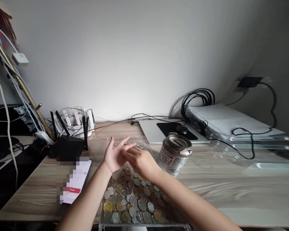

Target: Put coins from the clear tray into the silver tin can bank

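Many silver and gold coins (133, 202) lie spread in a clear tray (144, 225) at the table's front edge. Above them my left hand (115, 154) is turned palm up with its fingers spread. My right hand (142, 160) reaches across it, its bent fingertips touching the left palm near the fingers. Whatever the right fingertips may hold is hidden. A round metal tin (174, 154) with a slotted lid and a wire clasp stands just right of my right hand. A few smaller coins lie in the far end of the tray, behind my hands.
To the left are a lit phone (78, 183) and a black router (68, 146) with upright antennas. Behind the tin lie a silver board (151, 131) and a black mouse (182, 129) on its pad. Papers (231, 122) and loose black cables are at the right.
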Available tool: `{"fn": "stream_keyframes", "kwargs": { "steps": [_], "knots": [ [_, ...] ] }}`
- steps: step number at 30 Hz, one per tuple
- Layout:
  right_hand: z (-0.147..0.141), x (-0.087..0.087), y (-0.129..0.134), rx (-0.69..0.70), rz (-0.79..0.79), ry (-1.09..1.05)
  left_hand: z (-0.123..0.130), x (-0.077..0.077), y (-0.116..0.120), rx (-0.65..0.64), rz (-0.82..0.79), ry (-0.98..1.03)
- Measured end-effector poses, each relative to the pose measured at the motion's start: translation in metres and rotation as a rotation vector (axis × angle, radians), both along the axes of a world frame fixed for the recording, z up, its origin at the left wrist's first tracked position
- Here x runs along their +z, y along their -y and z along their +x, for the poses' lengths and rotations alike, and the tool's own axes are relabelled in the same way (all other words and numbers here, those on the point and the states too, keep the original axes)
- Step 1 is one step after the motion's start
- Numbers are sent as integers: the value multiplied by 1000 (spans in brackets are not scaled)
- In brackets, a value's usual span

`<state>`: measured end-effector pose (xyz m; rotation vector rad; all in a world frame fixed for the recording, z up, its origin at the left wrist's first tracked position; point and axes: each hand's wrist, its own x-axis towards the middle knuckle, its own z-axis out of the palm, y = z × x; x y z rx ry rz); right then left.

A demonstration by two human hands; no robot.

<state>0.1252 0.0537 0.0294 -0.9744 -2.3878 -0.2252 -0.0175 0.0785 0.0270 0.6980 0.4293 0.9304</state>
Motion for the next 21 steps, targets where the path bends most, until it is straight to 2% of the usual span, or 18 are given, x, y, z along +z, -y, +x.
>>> {"fn": "stream_keyframes", "kwargs": {
  "steps": [2, 5, 7, 9, 12, 17, 19, 21],
  "knots": [
    [27, 17, 6, -157, 23, -146, 1, -2, -1, 39, 32, 17],
    [77, 45, 11, -574, 38, -331, 0, -8, -8, 216, 34, -59],
    [103, 57, 10, -837, -51, -286, -2, -12, -14, 340, -29, -169],
    [118, 61, 6, -946, -154, -189, -2, -15, -19, 399, -88, -255],
    [122, 60, -1, -959, -223, -88, -2, -16, -20, 438, -31, -371],
    [118, 59, 0, -962, -280, -33, -3, -17, -16, 633, 347, -679],
    [108, 56, 3, -896, -167, -121, -3, -22, -16, 623, 397, -722],
    [88, 47, 2, -707, -73, -215, -1, -28, -20, 548, 363, -726]
  ]
}}
